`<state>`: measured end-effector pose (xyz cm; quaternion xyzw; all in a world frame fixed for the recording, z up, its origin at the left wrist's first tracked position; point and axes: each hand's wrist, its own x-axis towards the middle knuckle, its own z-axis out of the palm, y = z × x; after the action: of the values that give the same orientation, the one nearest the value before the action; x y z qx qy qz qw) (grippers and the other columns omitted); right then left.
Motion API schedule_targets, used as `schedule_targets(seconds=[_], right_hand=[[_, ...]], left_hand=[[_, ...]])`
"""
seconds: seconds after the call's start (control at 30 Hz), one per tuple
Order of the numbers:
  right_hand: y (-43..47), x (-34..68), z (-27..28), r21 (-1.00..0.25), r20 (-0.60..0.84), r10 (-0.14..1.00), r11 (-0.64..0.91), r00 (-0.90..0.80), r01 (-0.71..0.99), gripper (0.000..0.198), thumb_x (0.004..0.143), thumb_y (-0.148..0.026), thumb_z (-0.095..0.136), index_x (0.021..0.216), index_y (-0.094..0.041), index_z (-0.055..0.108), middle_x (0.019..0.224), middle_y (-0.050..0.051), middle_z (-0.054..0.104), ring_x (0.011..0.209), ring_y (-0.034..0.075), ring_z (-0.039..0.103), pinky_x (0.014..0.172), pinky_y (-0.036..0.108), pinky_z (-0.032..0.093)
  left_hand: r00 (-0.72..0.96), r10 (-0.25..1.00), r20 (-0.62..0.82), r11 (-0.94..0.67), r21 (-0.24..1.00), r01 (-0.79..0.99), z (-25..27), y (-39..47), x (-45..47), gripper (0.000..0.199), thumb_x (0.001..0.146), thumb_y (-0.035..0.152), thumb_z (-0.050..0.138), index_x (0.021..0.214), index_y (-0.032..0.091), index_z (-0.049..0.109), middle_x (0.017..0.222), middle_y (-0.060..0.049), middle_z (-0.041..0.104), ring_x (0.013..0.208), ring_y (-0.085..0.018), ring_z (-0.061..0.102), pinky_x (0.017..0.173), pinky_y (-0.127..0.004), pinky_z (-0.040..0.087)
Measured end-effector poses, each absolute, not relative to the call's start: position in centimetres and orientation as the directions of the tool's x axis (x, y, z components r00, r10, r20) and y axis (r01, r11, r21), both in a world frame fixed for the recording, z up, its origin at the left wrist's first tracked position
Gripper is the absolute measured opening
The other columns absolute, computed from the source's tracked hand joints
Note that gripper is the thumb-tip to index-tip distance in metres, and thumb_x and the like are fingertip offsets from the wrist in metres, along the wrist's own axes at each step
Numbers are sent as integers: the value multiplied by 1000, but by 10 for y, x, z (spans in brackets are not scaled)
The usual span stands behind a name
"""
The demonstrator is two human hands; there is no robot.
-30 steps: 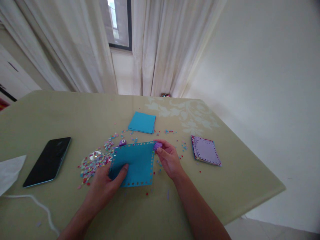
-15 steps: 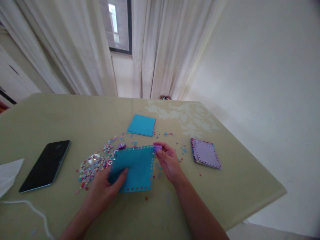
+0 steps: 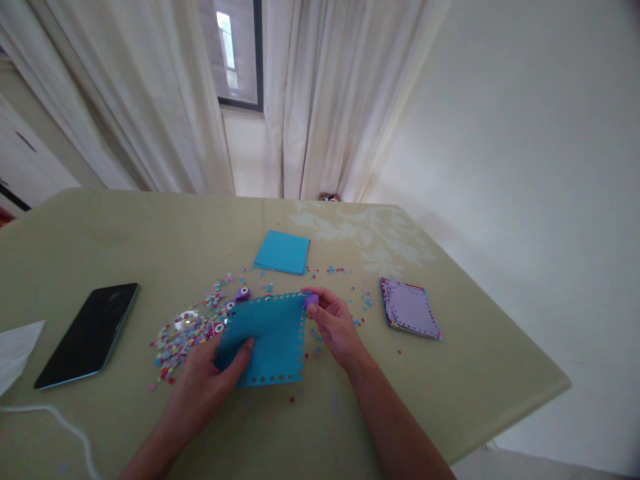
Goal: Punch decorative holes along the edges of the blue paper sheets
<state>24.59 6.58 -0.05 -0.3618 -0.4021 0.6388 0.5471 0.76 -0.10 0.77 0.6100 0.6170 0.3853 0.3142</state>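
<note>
Left hand: the left hand (image 3: 207,373) grips the blue paper sheet (image 3: 277,350) by its left side, thumb flat across the face and fingers behind.
Right hand: the right hand (image 3: 340,330) pinches a purple craft punch (image 3: 311,302) between thumb and fingers.
Blue sheet: between the two hands, with small punched holes lining its upper, right and lower edges.
Purple punch: at the sheet's upper right corner; whether its slot bites the paper cannot be told.
Eye-marked punches: a purple eye-marked punch (image 3: 243,294) stands just beyond the sheet's upper left; a red eye-marked punch (image 3: 219,329) sits near the left hand.
Confetti: a colourful confetti pile (image 3: 180,343) spreads left of the sheet, loose bits scattered farther out.
Paper stacks: a plain blue paper stack (image 3: 283,252) lies beyond the sheet; a stack of hole-edged purple cards (image 3: 414,310) lies to the right.
Left side of tabletop: a dark-screened touchscreen device (image 3: 87,337), a white paper piece (image 3: 19,350) and a white cable (image 3: 65,423) rest on the green tabletop (image 3: 480,373).
</note>
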Motion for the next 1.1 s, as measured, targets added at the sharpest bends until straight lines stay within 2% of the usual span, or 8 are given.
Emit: schedule_targets(seconds=[0.2, 0.37, 0.53, 0.63, 0.8, 0.97, 1.1], right_hand=[[66, 247, 0, -917, -36, 991, -84, -130, -389, 40, 76, -41, 94, 113, -29, 83, 91, 1, 73, 81, 17, 60, 78, 29, 48], [66, 245, 1, -907, -54, 987, -112, -153, -406, 40, 77, -42, 94, 112, -28, 84, 90, 1, 73, 80, 15, 60, 78, 28, 47], [66, 244, 0, -873, -72, 988, -129, -138, -470, 43, 71, -38, 97, 110, -28, 83, 94, 1, 74, 82, 15, 62, 79, 28, 48], [66, 244, -2, -873, -87, 987, -143, -138, -467, 41, 73, -41, 96, 108, -26, 82, 94, 2, 75, 82, 15, 62, 77, 28, 48], [66, 242, -5, -842, -126, 984, -173, -126, -512, 39, 68, -41, 99, 99, -25, 81, 91, 1, 76, 80, 16, 63, 76, 28, 48], [66, 241, -6, -838, -135, 982, -183, -129, -514, 40, 70, -42, 98, 102, -25, 82, 95, 1, 77, 81, 15, 63, 77, 27, 48], [66, 242, -5, -853, -117, 988, -154, -104, -498, 39, 73, -44, 96, 105, -25, 83, 95, 2, 76, 79, 15, 61, 72, 27, 46]], left_hand=[[24, 996, 85, -86, 854, 513, 10, 1, 8, 45, 93, 58, 62, 63, 24, 62, 56, 2, 64, 49, -18, 59, 47, -26, 46], [9, 996, 91, -83, 850, 520, 13, 0, 9, 42, 93, 57, 62, 67, 24, 65, 59, 1, 66, 50, -18, 60, 48, -27, 46], [29, 998, 64, -70, 859, 506, 13, -1, 8, 44, 93, 59, 62, 65, 24, 64, 58, 1, 66, 50, -18, 61, 48, -27, 47], [40, 998, 48, -62, 870, 488, 12, -2, 8, 43, 94, 59, 61, 69, 24, 66, 62, 1, 68, 54, -19, 63, 51, -27, 49], [13, 997, 73, -70, 863, 500, 9, -2, 10, 46, 94, 59, 64, 65, 24, 61, 59, 2, 63, 51, -17, 58, 50, -26, 45], [38, 998, 57, -69, 868, 492, 9, -2, 12, 48, 95, 60, 61, 63, 24, 58, 57, 3, 60, 50, -16, 56, 49, -26, 43], [-4, 997, 83, -67, 840, 539, 11, -1, 11, 51, 92, 64, 62, 60, 24, 57, 54, 2, 59, 48, -17, 55, 48, -27, 42]])
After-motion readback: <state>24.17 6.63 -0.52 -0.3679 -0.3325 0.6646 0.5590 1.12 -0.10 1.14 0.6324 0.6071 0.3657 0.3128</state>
